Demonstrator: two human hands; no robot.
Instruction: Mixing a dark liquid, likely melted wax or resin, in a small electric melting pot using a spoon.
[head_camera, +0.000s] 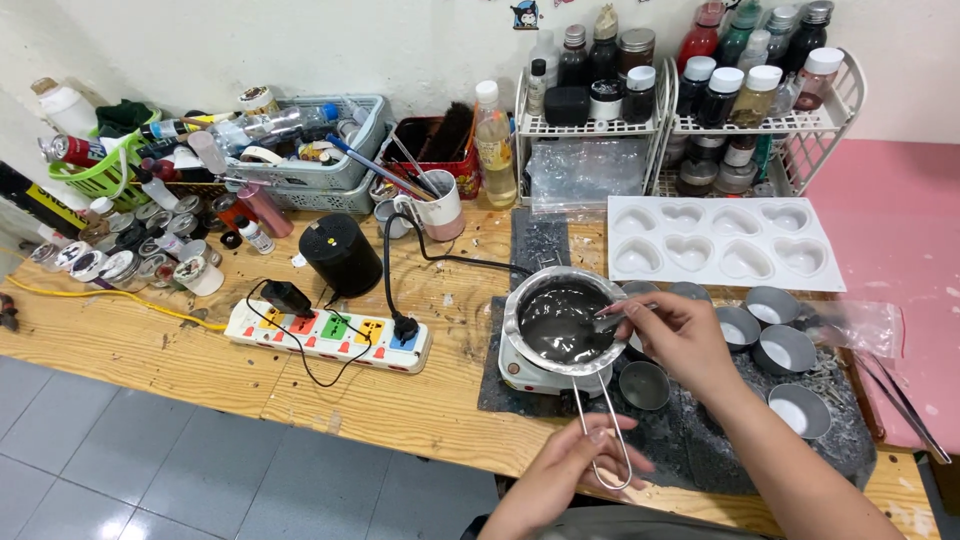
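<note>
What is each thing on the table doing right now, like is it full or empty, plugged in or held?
Metal pot: on the small hot plate, filled with grey liquid.
Left hand: touching the pot's wire handle.
Right hand: holding a spoon dipped in the pot.
Heart mould: empty.
Small metal cups: upright; some hold white stuff.
Power strip: two black plugs in.

You are working under bright, even overhead light; shadows are lying soft and short, the metal pot (556, 318) is throwing mild glare, and the frame's edges are bowing slightly.
</note>
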